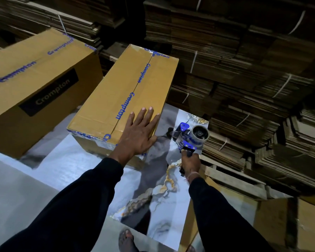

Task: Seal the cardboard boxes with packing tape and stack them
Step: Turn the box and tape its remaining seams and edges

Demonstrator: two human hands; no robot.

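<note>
A long cardboard box [116, 93] lies on the floor in the middle, its top seam covered by clear tape printed with blue lettering. My left hand [139, 131] rests flat on the box's near right corner, fingers straight and spread. My right hand [190, 163] grips the handle of a blue tape dispenser [191, 136], held just right of the box above the floor, apart from the cardboard. A larger taped box [35, 84] sits to the left, with a black label on its side.
Bundles of flattened cardboard [244, 60] are stacked high along the back and right. A marble-patterned floor [162, 179] spreads below me. Another cardboard box [280, 220] stands at the lower right. My bare foot [126, 240] shows at the bottom.
</note>
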